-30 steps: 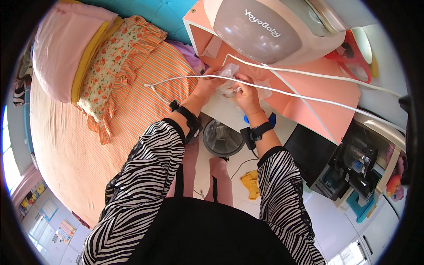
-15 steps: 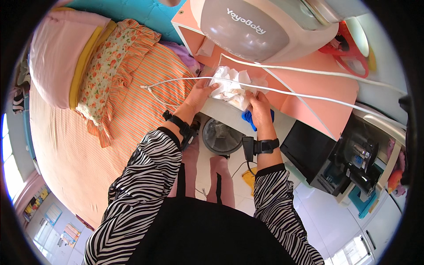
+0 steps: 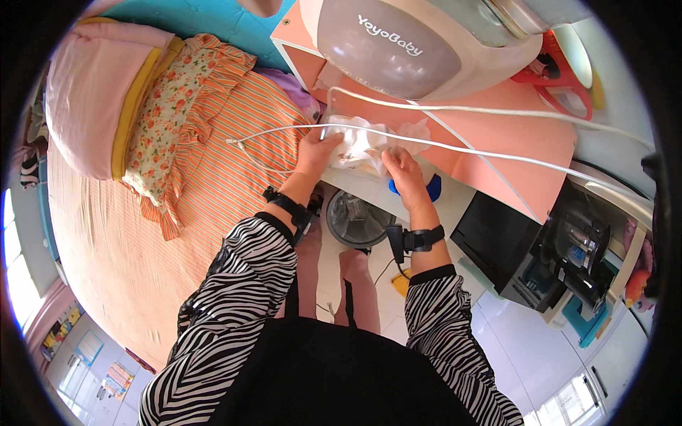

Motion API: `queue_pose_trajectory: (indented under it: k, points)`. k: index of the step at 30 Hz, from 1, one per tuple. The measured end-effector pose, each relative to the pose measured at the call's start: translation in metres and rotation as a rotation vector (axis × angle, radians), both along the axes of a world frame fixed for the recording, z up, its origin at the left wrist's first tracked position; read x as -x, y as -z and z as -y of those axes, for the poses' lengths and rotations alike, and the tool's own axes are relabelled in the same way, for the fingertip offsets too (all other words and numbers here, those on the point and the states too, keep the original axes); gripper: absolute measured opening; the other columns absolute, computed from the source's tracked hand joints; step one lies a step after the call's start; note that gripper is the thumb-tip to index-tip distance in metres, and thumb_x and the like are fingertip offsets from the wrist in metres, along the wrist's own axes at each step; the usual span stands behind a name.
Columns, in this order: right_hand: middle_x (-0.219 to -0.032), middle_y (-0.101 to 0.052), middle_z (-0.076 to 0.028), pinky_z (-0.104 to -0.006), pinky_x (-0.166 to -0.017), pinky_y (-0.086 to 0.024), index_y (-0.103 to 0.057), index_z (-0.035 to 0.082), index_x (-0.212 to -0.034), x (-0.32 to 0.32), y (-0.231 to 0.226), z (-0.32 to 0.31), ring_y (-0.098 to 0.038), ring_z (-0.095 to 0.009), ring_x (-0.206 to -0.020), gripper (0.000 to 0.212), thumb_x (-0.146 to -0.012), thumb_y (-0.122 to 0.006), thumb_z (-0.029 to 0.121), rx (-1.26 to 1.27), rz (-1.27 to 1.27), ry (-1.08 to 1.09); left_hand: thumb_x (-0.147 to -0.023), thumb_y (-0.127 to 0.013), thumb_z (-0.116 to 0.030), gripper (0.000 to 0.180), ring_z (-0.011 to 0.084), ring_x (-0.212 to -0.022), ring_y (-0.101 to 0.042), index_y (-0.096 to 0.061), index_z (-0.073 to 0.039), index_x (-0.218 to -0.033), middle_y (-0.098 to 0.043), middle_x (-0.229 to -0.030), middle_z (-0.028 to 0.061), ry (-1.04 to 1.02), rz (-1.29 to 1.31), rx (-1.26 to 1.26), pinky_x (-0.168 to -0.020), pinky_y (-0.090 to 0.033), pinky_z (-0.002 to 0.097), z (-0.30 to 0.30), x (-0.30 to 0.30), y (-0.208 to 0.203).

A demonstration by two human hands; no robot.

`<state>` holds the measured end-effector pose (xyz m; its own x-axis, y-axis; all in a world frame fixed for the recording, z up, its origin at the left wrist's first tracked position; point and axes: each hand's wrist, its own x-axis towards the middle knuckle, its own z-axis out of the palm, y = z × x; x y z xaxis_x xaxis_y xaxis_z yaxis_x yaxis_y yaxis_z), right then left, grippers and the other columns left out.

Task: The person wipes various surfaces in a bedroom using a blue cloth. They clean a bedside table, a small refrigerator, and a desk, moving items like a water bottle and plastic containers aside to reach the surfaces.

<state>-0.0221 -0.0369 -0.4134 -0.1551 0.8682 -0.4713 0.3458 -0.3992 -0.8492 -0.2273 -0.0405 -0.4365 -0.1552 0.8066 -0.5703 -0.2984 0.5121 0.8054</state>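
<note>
A crumpled bundle of white tissue (image 3: 355, 144) lies between my hands in front of the pink cabinet, in what looks like a clear plastic holder. My left hand (image 3: 316, 153) grips its left side, fingers partly hidden behind it. On the right edge, the thumb and fingers of my right hand (image 3: 405, 174) close on the tissue. A thin white cable (image 3: 455, 148) crosses over the bundle. Just beneath my right hand shows a blue thing (image 3: 433, 187), its kind unclear.
A pink cabinet (image 3: 511, 170) carries a beige-and-grey appliance (image 3: 387, 46). Below stands a round bin (image 3: 355, 220) with a clear liner. To the left is a bed (image 3: 135, 263) with a ruffled pillow (image 3: 170, 106). Dark equipment (image 3: 575, 248) sits on a cart at right.
Both hands and the tissue bundle have shifted slightly left. My right thumb now lies further over the tissue. The loop of white cable behind the bundle has also moved left.
</note>
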Motion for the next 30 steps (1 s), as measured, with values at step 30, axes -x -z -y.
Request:
queue_pose_trajectory:
  k: [30]
  points:
    - [-0.128,-0.042,-0.017,-0.0461,-0.095,-0.037,-0.046,0.009,-0.123,0.095,0.085,-0.108,-0.039,-0.033,-0.12,0.042,-0.087,-0.047,0.029,-0.827,0.68,-0.445,-0.082,-0.063,-0.005,0.025,0.0127,-0.074,-0.061,-0.06,0.007,-0.103,-0.064,-0.088,0.0071,-0.123,-0.031,-0.043,-0.065,-0.049,0.0255,0.102,0.079,-0.026]
